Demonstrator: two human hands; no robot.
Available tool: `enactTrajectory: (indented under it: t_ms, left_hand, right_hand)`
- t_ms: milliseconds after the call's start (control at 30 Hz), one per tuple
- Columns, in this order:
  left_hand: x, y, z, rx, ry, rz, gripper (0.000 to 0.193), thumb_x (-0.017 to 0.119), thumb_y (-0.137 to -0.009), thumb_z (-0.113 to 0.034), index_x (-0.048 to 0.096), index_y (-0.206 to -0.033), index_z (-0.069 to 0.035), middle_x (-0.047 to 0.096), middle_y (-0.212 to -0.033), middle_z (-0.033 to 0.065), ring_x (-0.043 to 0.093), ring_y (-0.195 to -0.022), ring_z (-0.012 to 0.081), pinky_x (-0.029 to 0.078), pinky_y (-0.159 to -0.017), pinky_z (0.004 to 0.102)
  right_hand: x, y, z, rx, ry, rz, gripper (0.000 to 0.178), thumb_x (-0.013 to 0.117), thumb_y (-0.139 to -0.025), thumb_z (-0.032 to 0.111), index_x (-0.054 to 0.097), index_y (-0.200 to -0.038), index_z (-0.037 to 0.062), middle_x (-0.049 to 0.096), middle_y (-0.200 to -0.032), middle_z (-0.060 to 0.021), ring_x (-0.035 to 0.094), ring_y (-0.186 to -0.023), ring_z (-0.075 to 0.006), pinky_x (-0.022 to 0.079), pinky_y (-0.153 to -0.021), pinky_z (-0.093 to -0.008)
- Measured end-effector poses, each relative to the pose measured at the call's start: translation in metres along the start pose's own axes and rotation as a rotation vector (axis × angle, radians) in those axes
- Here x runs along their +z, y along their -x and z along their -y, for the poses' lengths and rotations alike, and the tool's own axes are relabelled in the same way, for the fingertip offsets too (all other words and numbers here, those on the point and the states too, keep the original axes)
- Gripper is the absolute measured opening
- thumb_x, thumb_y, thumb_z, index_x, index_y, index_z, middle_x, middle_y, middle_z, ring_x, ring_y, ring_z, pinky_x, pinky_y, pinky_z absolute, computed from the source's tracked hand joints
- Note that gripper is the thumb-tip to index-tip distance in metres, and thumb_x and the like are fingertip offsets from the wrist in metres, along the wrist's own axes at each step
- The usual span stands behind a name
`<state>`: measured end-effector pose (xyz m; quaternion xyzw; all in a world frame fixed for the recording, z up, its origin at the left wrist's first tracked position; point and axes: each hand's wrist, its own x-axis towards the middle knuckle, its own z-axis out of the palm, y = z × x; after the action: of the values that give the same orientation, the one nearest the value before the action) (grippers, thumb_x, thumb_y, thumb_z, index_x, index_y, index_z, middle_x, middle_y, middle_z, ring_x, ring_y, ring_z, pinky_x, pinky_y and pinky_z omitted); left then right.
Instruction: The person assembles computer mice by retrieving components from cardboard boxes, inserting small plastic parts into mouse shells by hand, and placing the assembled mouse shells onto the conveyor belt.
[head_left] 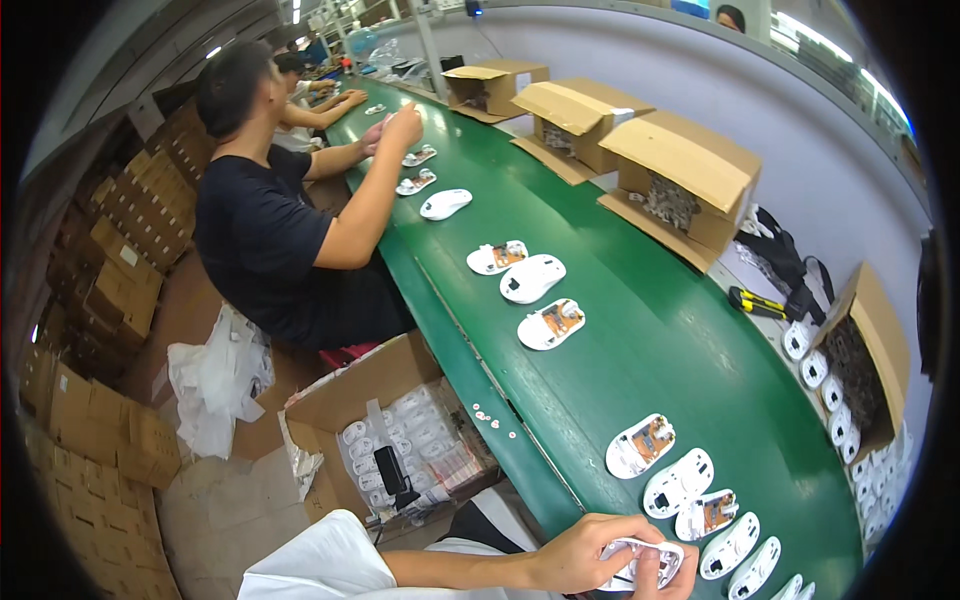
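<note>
Near the lower edge, my left hand (580,552) comes in from a white sleeve and closes round one side of a white mouse shell (632,560). On the shell's other side is my right hand (678,580), its fingers pressed to it and partly cut off by the frame. Its open inside faces up; small parts within are too fine to make out. Just beyond lie a mouse base with an orange circuit board (706,514), a white mouse shell piece (679,482) and another base with a board (640,446). Several more white shell pieces (730,545) trail off to the right.
The green conveyor belt (620,380) carries more mouse halves (532,278) farther up. Cardboard boxes of small parts (690,180) line its far side, with a yellow-black cutter (757,302). A box of white shells (345,400) stands left. A co-worker (270,230) sits beyond.
</note>
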<state>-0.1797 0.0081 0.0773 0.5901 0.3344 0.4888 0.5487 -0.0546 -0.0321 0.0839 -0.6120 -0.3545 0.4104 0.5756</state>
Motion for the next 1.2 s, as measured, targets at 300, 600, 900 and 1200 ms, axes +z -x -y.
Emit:
enactTrajectory:
  t_ms: [300,600,900,1200]
  left_hand:
    - [-0.021,0.018,-0.002,-0.031,0.131,-0.107,0.023,0.052,-0.080,0.009,0.059,-0.101,0.002,0.066,-0.087,0.0101,0.057,-0.067,0.0213,0.048,-0.065,0.0313]
    - [-0.047,0.066,-0.031,0.215,-0.306,-0.276,0.012,0.068,-0.070,-0.006,0.060,-0.077,-0.001,0.061,-0.066,0.0095,0.057,-0.053,0.0232,0.046,-0.050,0.0337]
    - [-0.058,0.116,-0.022,0.363,-0.361,-0.604,0.021,0.068,-0.068,-0.012,0.049,-0.060,-0.006,0.051,-0.051,0.0054,0.048,-0.041,0.0217,0.039,-0.041,0.0329]
    - [-0.134,0.153,0.008,0.216,-0.237,-0.410,0.020,0.064,-0.078,-0.002,0.055,-0.095,0.000,0.058,-0.088,0.0107,0.054,-0.057,0.0218,0.044,-0.047,0.0315]
  right_hand:
    - [0.016,0.005,-0.029,-0.065,-0.092,0.070,0.019,0.064,-0.085,0.005,0.059,-0.103,-0.0015,0.062,-0.088,-0.0092,0.055,-0.075,-0.0147,0.047,-0.070,-0.0228]
    - [0.051,0.073,-0.008,0.072,-0.132,0.037,0.022,0.066,-0.085,0.006,0.061,-0.104,-0.0029,0.064,-0.092,-0.0119,0.057,-0.079,-0.0173,0.049,-0.075,-0.0264]
    - [0.077,0.139,0.006,-0.195,0.180,0.070,0.027,0.070,-0.085,0.011,0.060,-0.106,-0.0020,0.063,-0.092,-0.0110,0.057,-0.082,-0.0174,0.048,-0.076,-0.0265]
    - [0.114,0.104,-0.083,-0.240,-0.058,0.129,0.019,0.068,-0.083,0.003,0.056,-0.097,-0.0003,0.060,-0.087,-0.0101,0.056,-0.071,-0.0154,0.049,-0.062,-0.0229]
